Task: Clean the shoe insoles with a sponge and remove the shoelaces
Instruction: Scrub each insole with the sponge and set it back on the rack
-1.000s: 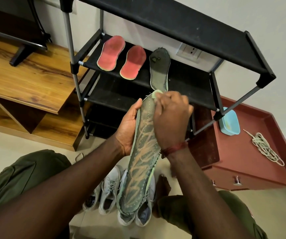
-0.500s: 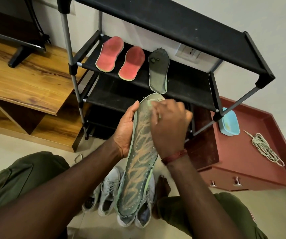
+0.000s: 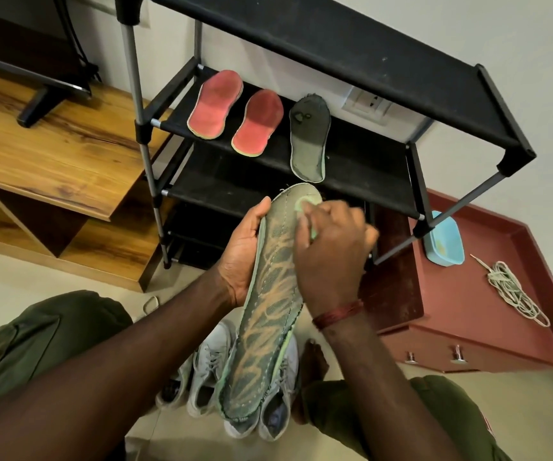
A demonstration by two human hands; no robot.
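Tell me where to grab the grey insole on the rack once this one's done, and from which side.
Pinch the grey insole at its near end, which seems to reach the front edge of its shelf. Come in low from the front. It lies flat and thin, so an edge pinch suits it, and the top shelf overhangs it, blocking a straight-down reach.

insole [image 3: 268, 311] beside fingers [image 3: 351, 227]: grey-green, orange veins
sponge [image 3: 302, 205] under fingers: pale green
wrist thread [image 3: 336, 315] behind fingers: dark red
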